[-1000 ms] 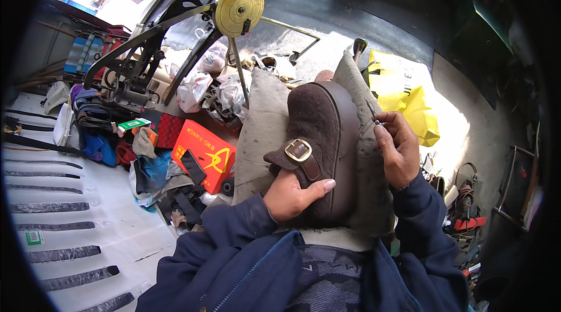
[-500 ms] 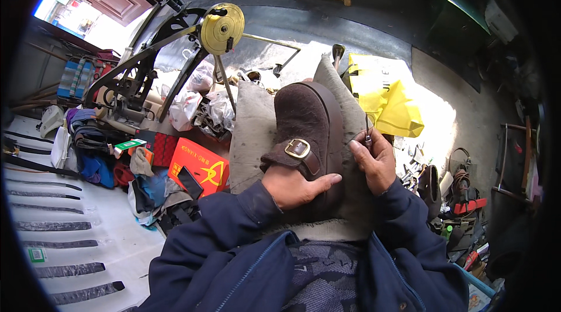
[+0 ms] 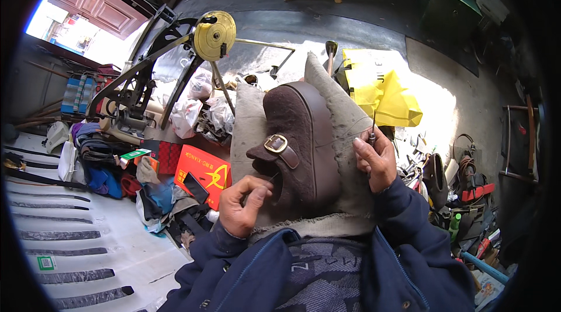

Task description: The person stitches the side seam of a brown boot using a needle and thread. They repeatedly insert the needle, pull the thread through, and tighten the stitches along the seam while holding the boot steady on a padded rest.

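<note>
A dark brown fuzzy clog with a gold buckle on its strap lies across my lap on a worn grey cloth. Its toe points away from me, and it is tilted so the thick sole edge shows on the right. Beside the shoe's opening, my left hand is closed in a pinch; a faint thin line shows at its fingertips, too fine to name. Right of the shoe, my right hand grips a small awl with its thin point upward, apart from the shoe.
A black hand-cranked machine with a brass wheel stands ahead on the left. A yellow bag lies beyond my right hand. Dark straps line a white surface at left, near a red box and a phone. Tools clutter the right.
My left hand has come out of the shoe and moved left, now pinching beside the opening. The shoe has rolled to the left, showing more sole edge. My right hand still holds the awl.
</note>
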The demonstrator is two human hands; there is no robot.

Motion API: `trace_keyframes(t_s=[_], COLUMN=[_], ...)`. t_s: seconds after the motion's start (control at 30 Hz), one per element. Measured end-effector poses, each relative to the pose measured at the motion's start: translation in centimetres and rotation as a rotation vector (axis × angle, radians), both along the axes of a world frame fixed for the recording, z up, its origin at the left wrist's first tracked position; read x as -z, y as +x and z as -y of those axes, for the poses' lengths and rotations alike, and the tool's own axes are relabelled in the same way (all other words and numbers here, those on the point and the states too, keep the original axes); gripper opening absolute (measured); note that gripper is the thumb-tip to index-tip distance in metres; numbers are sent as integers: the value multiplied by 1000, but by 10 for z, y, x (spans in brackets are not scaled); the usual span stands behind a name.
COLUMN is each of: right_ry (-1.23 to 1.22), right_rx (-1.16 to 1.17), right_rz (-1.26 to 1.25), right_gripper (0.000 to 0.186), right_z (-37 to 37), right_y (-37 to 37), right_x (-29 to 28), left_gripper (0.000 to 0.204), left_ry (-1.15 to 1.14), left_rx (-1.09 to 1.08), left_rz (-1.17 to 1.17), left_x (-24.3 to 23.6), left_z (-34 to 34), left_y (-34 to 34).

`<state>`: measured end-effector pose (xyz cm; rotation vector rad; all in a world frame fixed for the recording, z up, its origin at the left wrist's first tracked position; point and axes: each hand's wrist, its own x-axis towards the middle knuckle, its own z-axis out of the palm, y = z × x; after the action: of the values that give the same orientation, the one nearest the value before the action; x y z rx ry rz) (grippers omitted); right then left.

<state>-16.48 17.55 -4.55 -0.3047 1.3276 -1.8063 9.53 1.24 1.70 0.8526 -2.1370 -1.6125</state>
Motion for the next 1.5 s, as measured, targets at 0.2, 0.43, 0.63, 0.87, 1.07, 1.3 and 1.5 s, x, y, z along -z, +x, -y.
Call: trace_keyframes(t_s=[0.2,0.43,0.63,0.87,1.07,1.3,1.5], right_ry=[24,307,352,111,33,20,27], right_rx=[40,-94,-123,-49,-128,-189,-316], right_rz=[-70,-703,-754,-530,-358,-297,-425], right_gripper=[26,40,37,27,26,17,16], right_z=[9,27,28,25,8,3,-2], right_y=[5,22,22,22,14,19,20], right_x=[2,-1,-4,6,-3,-8,-14], left_gripper=[30,29,30,31,5,26,20], left_ry=[609,672,576,283,-581,-832,-943], left_rx=[-142,-274,-574,-690,-108,286,352], left_rz=[-914,-629,-623,-496,-179,-8,45], left_x=[21,39,38,19,-20,-30,-19], left_z=[3,-2,43,51,25,-1,2], left_y=[-5,-13,49,66,-20,-105,-113])
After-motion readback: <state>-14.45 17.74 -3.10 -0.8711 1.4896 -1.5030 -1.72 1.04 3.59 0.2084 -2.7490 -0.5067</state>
